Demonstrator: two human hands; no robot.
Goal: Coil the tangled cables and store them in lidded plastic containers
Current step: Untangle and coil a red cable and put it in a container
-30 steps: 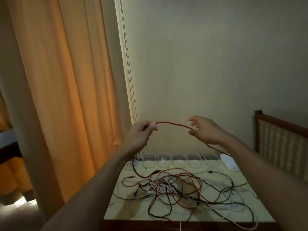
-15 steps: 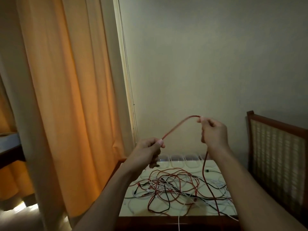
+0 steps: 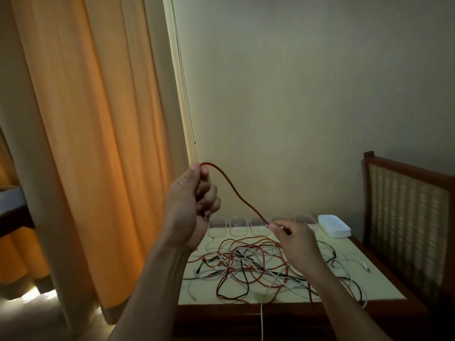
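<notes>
A red cable [image 3: 236,190] runs in an arc between my two hands above the table. My left hand [image 3: 190,200] is raised and grips the cable's upper part, thumb and fingers curled round it. Lower and to the right, my right hand [image 3: 294,238] pinches the same cable near its fingertips. Below lies a tangle of red, black and white cables [image 3: 256,267] on the pale tabletop [image 3: 384,284]. A row of clear plastic containers [image 3: 238,226] stands along the table's far edge, and a stack of white lids [image 3: 334,225] sits at the far right.
An orange curtain [image 3: 86,143] hangs close on the left, reaching past the table's left edge. A wooden chair back with woven panel [image 3: 406,217] stands to the right of the table. A white cable [image 3: 261,318] dangles over the front edge. Plain wall behind.
My left hand rose while still gripping the red cable. My right hand dropped from high to low and now pinches the cable just above the containers.
</notes>
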